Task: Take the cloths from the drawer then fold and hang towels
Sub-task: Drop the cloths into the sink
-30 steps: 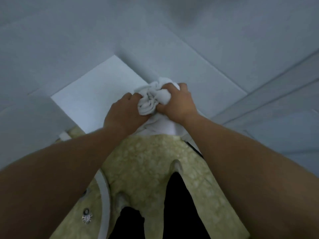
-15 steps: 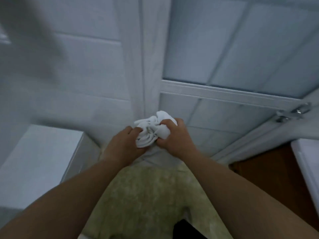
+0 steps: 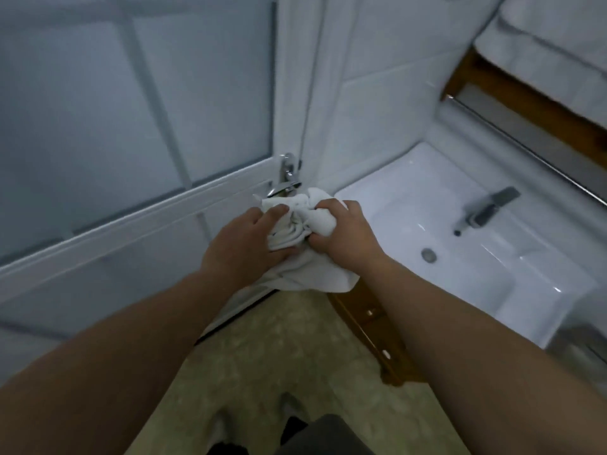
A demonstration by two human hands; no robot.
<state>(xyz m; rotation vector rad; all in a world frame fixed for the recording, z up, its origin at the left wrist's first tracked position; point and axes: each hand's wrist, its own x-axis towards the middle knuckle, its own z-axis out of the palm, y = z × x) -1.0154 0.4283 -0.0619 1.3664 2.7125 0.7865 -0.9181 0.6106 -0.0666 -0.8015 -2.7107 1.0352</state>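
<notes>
Okay, my read:
cloth (image 3: 297, 224): bunched white wad between both hands, tail drooping below them.
left hand (image 3: 244, 239): fingers closed on it.
right hand (image 3: 343, 231): fisted on it.
tip: I'd find two corners, shake flat before folding.

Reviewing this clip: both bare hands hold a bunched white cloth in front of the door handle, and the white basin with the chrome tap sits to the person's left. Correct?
Not quite. In the head view the white basin with the chrome tap sits to the person's right, not left. The rest holds: the left hand and right hand grip the bunched white cloth in front of the chrome door handle.
</notes>
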